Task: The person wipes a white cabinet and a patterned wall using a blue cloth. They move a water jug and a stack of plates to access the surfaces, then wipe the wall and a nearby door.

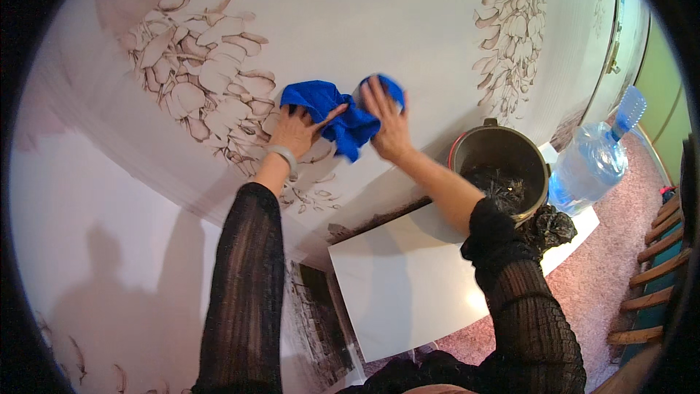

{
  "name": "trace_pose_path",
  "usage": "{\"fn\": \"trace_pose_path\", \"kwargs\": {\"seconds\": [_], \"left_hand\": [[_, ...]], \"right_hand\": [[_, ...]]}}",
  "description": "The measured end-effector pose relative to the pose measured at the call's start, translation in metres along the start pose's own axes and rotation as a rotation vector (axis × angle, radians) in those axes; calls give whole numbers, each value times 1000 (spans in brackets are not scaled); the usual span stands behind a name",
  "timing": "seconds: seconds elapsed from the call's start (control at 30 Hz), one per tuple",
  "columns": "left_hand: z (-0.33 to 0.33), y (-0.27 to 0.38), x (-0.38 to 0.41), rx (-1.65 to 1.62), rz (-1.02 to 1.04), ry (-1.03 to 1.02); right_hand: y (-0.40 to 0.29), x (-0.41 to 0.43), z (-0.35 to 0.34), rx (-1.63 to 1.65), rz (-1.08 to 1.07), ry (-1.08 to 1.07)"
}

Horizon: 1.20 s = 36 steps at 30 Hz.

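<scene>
A bright blue cloth (358, 123) lies bunched against the wall with a printed flower pattern (191, 82). My left hand (298, 131), with a pale band on the wrist, presses one side of the cloth to the wall, fingers spread. My right hand (388, 128) presses the other end of it, a blue fold showing behind the fingertips. Both arms are stretched forward in black sheer sleeves.
A white tabletop (394, 290) stands below. On it are a dark metal pot (465, 158) with dark crumpled material inside, black crumpled plastic (555, 227) and a clear plastic bottle (585, 167) near a blue brush (629, 109). Wooden slats (648, 303) are at the right, above pink carpet (585, 279).
</scene>
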State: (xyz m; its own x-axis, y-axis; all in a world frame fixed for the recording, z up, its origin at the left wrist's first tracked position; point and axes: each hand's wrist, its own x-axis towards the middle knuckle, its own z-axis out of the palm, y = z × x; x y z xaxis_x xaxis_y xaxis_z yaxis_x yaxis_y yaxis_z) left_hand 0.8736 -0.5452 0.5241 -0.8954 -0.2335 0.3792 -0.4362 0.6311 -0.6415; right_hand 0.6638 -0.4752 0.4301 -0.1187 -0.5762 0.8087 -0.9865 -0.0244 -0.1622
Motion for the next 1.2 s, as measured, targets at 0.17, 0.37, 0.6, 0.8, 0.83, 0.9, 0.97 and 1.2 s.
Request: {"fn": "trace_pose_path", "kwargs": {"seconds": [0.17,0.37,0.6,0.8,0.83,0.9,0.97,1.2], "left_hand": [[-72,-29,44,-21,-131,-1],[-88,-28,96,-60,-419,279],[-31,46,84,-276,-185,126],[-24,39,51,-139,-152,-38],[-26,42,62,-103,-132,14],[-33,38,74,-8,-95,88],[-43,24,82,55,-167,138],[-158,-1,146,-204,-797,-39]], "right_hand": [[47,79,-73,84,-40,116],[52,138,-79,304,422,224],[43,43,18,367,669,348],[-33,66,-56,1055,1670,-38],[-12,69,-56,1296,1585,-44],[15,84,-61,1790,1369,-94],[17,110,-76,1397,1158,121],[48,186,-134,548,-146,312]]}}
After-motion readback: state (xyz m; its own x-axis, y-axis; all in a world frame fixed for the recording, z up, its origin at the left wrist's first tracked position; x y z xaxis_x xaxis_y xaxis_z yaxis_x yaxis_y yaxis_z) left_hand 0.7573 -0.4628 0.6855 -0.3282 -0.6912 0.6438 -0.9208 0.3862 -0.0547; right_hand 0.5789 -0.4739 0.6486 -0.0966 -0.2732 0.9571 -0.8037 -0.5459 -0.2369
